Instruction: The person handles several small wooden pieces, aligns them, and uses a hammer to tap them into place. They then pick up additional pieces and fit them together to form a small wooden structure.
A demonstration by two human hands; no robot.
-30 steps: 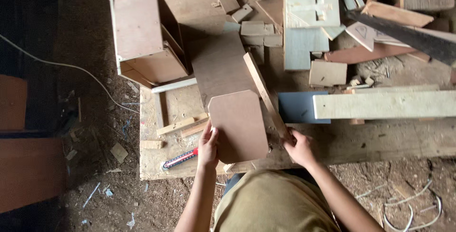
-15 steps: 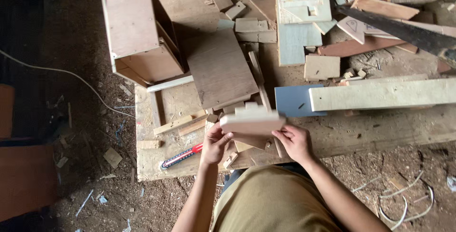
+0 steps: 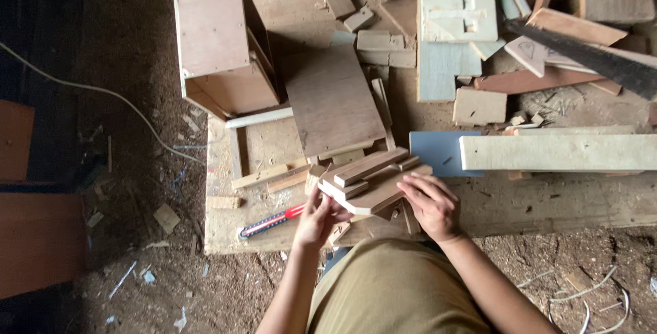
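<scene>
A flat wooden panel [image 3: 383, 190] with short wooden battens [image 3: 369, 167] across its upper face lies tilted at the near edge of the work board. My left hand [image 3: 316, 219] grips its left corner from below. My right hand [image 3: 430, 204] holds its right end, fingers spread over the edge. A red utility knife [image 3: 272, 221] lies on the board just left of my left hand. A brown plywood sheet [image 3: 333, 100] lies flat right behind the panel.
An open plywood box [image 3: 219, 43] stands at the back left. A long pale plank [image 3: 558, 152] rests over a blue board [image 3: 438, 152] on the right. Several offcuts and a dark saw blade [image 3: 588, 57] crowd the back right. A cable [image 3: 89, 91] crosses the dirt floor.
The panel, first lying flat with its plain face up, was lifted on edge and turned over. Its batten side now faces up, and both hands have shifted to its ends.
</scene>
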